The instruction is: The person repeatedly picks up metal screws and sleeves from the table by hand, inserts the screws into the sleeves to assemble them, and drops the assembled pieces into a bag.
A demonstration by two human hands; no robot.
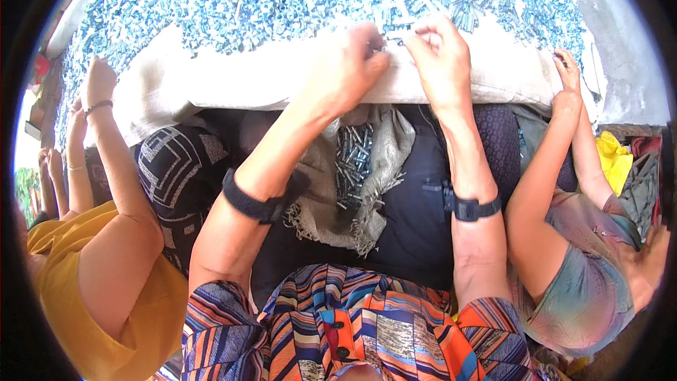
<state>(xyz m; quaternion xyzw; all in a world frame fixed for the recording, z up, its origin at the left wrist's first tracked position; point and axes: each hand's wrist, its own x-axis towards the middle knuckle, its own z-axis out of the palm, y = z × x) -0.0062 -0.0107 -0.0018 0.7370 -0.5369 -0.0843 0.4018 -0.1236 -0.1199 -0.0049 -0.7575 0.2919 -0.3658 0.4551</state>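
Over the near edge of the white cloth (493, 79), a small dark piece (396, 41) is seen between the two hands. It is pinched between the thumb and forefinger of the right hand (444, 56), which is held above the cloth. The left hand (350, 67), blurred, is held over the cloth just beside it with its fingers curled; whether the piece is also gripped there cannot be told. Beyond the cloth's near edge, a broad heap of small blue pieces (261, 14) is spread. Below the cloth, a frayed woven sack (317, 201) is laid on the lap, and more small pieces (355, 162) are held in it. At the cloth's left and right ends, co-workers' hands (99, 85) are raised.
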